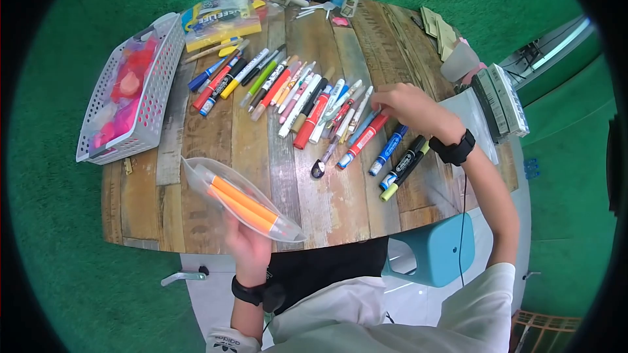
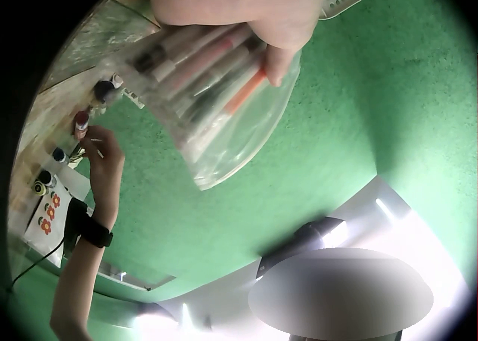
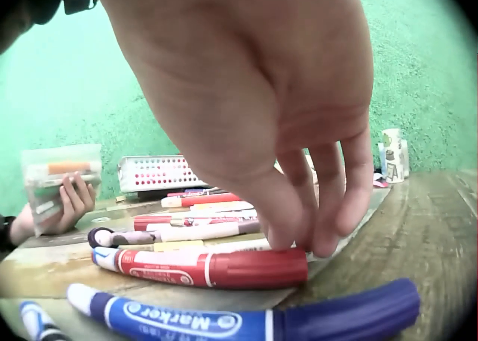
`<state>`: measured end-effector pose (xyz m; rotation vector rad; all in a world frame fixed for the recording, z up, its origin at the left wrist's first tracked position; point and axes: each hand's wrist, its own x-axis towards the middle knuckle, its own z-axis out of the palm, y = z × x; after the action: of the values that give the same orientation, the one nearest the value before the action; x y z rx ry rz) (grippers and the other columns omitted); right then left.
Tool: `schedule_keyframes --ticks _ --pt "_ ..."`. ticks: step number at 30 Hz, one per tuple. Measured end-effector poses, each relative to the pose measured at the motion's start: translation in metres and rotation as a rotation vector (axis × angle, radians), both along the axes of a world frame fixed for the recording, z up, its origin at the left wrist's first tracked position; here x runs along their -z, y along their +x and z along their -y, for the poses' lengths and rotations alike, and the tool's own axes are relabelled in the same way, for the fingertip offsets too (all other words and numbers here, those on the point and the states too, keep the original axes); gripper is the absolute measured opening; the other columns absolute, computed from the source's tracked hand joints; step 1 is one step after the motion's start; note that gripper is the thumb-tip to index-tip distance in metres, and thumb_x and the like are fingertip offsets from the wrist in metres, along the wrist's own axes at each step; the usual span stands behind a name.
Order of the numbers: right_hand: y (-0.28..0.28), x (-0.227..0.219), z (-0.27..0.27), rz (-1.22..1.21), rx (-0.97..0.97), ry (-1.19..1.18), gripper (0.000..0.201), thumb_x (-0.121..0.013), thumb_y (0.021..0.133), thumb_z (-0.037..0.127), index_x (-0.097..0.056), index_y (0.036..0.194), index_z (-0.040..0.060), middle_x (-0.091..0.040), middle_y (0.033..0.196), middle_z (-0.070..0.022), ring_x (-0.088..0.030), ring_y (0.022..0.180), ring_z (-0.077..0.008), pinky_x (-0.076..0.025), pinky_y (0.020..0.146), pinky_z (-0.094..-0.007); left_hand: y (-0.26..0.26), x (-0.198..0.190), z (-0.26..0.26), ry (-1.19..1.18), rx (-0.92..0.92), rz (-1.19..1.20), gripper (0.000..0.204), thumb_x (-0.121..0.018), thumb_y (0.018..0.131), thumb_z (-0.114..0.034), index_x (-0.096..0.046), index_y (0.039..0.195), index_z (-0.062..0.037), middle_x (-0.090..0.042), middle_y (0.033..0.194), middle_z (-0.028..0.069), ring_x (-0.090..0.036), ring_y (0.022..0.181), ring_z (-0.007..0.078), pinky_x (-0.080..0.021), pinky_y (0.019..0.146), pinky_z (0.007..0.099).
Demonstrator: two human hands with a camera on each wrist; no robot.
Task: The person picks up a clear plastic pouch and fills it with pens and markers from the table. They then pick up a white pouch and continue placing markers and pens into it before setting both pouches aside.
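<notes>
While left fingers (image 2: 276, 63) grip plastic pouch (image 2: 250, 143), right (image 3: 357, 188) seemingly touch cylindrical marker (image 3: 213, 268).

You wear a white short-sleeved top (image 1: 327, 307), its left sleeve (image 1: 227, 340) marked "adidas" beneath a dark logo, and black bottoms (image 1: 343, 263). Black straps (image 1: 453, 148) circle both wrists; a thin black cable (image 1: 464, 222) trails from your right.

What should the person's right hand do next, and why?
Probably pinch the nearest red marker and lift it toward the clear pouch: the right hand is at that marker's cap end, and the left hand holds the pouch with orange pens inside.
</notes>
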<state>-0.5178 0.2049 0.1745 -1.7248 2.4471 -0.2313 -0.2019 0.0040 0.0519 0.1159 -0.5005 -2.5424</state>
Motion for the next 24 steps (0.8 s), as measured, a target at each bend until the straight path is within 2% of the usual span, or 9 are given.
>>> schedule_keyframes --ticks 4,6,9,13,17,19,20,21,24 --pt "-0.011 -0.001 -0.001 -0.059 0.016 -0.028 0.018 -0.063 0.074 -0.001 -0.062 0.092 0.0020 -0.063 0.090 -0.0147 -0.062 0.085 -0.0373 -0.048 0.073 -0.0452 -0.002 -0.005 -0.003 0.007 -0.019 0.038 0.052 -0.057 0.097 -0.031 -0.041 0.142 -0.0122 -0.053 0.133 0.0090 -0.051 0.123 0.0241 -0.040 0.105 0.0437" --pt "-0.014 -0.004 0.001 -0.101 0.048 -0.106 0.017 -0.062 0.075 -0.003 -0.063 0.091 0.0034 -0.064 0.090 -0.0150 -0.063 0.087 -0.0368 -0.050 0.071 -0.0455 -0.005 -0.018 -0.010 0.070 -0.159 0.241 0.046 -0.051 0.099 -0.036 -0.045 0.136 -0.0087 -0.055 0.121 0.0106 -0.057 0.100 0.0251 -0.045 0.091 0.0417" --pt "-0.018 0.006 0.003 -0.170 0.059 -0.016 0.019 -0.063 0.074 -0.003 -0.061 0.092 0.0034 -0.060 0.094 -0.0134 -0.062 0.085 -0.0373 -0.049 0.071 -0.0456 -0.005 -0.017 -0.010 0.083 -0.162 0.241 0.045 -0.050 0.099 -0.035 -0.045 0.135 -0.0080 -0.056 0.121 0.0110 -0.058 0.099 0.0256 -0.047 0.090 0.0417" --pt "-0.001 0.013 0.013 -0.087 -0.019 -0.015 0.022 -0.066 0.072 -0.004 -0.061 0.091 0.0047 -0.057 0.095 -0.0118 -0.062 0.085 -0.0372 -0.049 0.070 -0.0461 -0.004 -0.012 -0.008 0.071 -0.177 0.265 0.044 -0.051 0.099 -0.034 -0.046 0.133 -0.0072 -0.056 0.120 0.0109 -0.058 0.100 0.0258 -0.047 0.092 0.0419" --pt "0.003 -0.003 0.016 -0.045 -0.012 0.018 0.021 -0.069 0.070 -0.002 -0.060 0.088 0.0038 -0.057 0.094 -0.0127 -0.061 0.088 -0.0360 -0.048 0.071 -0.0457 -0.001 -0.008 -0.007 0.009 -0.128 0.234 0.045 -0.053 0.098 -0.035 -0.047 0.132 -0.0067 -0.057 0.121 0.0101 -0.057 0.106 0.0268 -0.046 0.095 0.0435" --pt "-0.003 -0.016 0.013 0.085 -0.088 -0.043 0.020 -0.069 0.071 -0.001 -0.060 0.089 0.0022 -0.058 0.092 -0.0130 -0.060 0.085 -0.0349 -0.047 0.070 -0.0441 0.000 -0.006 -0.008 -0.019 -0.135 0.245 0.046 -0.054 0.097 -0.036 -0.048 0.132 -0.0068 -0.057 0.122 0.0099 -0.057 0.108 0.0273 -0.046 0.097 0.0442" --pt "-0.002 -0.028 0.012 0.144 -0.097 -0.086 0.020 -0.069 0.073 0.002 -0.060 0.091 0.0008 -0.058 0.088 -0.0132 -0.059 0.080 -0.0337 -0.046 0.069 -0.0423 0.001 -0.001 -0.006 0.033 -0.086 0.178 0.046 -0.057 0.096 -0.030 -0.046 0.134 -0.0069 -0.056 0.126 0.0110 -0.054 0.115 0.0267 -0.043 0.102 0.0446" --pt "0.011 -0.049 0.016 0.196 -0.044 -0.098 0.016 -0.068 0.074 0.000 -0.062 0.089 -0.0013 -0.062 0.087 -0.0152 -0.061 0.083 -0.0358 -0.047 0.071 -0.0426 0.003 0.001 -0.006 0.081 -0.043 0.115 0.048 -0.060 0.094 -0.024 -0.045 0.136 -0.0070 -0.055 0.130 0.0121 -0.052 0.121 0.0260 -0.041 0.106 0.0450" --pt "0.043 -0.077 0.023 0.219 0.080 -0.249 0.019 -0.069 0.076 0.002 -0.063 0.093 -0.0019 -0.058 0.077 -0.0115 -0.060 0.069 -0.0221 -0.046 0.060 -0.0320 -0.002 -0.009 -0.009 0.047 -0.101 0.132 0.049 -0.062 0.094 -0.024 -0.044 0.135 -0.0049 -0.056 0.128 0.0124 -0.054 0.120 0.0263 -0.042 0.105 0.0456"
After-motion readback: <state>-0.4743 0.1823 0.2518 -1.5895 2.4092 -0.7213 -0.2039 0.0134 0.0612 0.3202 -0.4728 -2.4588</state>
